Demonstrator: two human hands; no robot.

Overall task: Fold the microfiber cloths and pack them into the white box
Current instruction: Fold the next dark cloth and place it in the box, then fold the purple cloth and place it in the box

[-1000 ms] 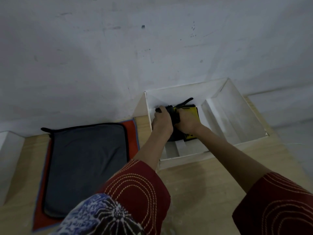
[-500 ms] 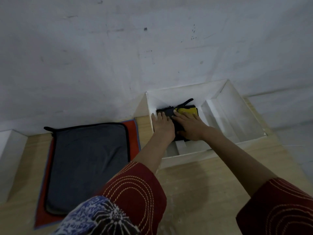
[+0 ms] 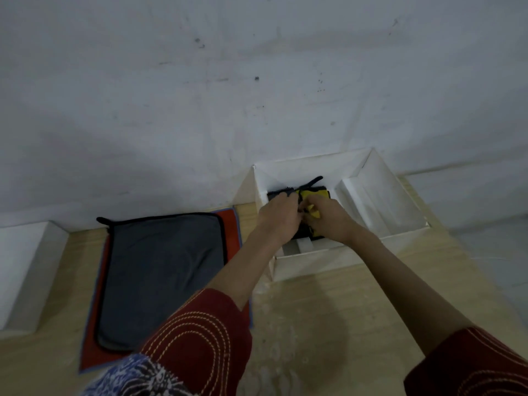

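A white box [image 3: 337, 260] stands open against the wall on the wooden table. Inside its left compartment lies a folded yellow and black microfiber cloth [image 3: 314, 193] with a black loop sticking up at the back. My left hand [image 3: 281, 217] and my right hand [image 3: 328, 217] are both down in the box with fingers curled on the folded cloth. To the left, a grey cloth [image 3: 163, 275] with black edging lies flat on top of an orange cloth [image 3: 231, 224].
A white divider [image 3: 357, 201] splits the box; its right compartment shows only white walls. Another white block or lid [image 3: 25, 275] sits at the table's left edge. A grey wall [image 3: 257, 95] rises right behind the box. Bare wood [image 3: 328, 338] lies in front.
My hands lay flat and pressed on the folded cloth half a second ago; now the fingers have curled and pinch it. The camera view has tilted slightly down.
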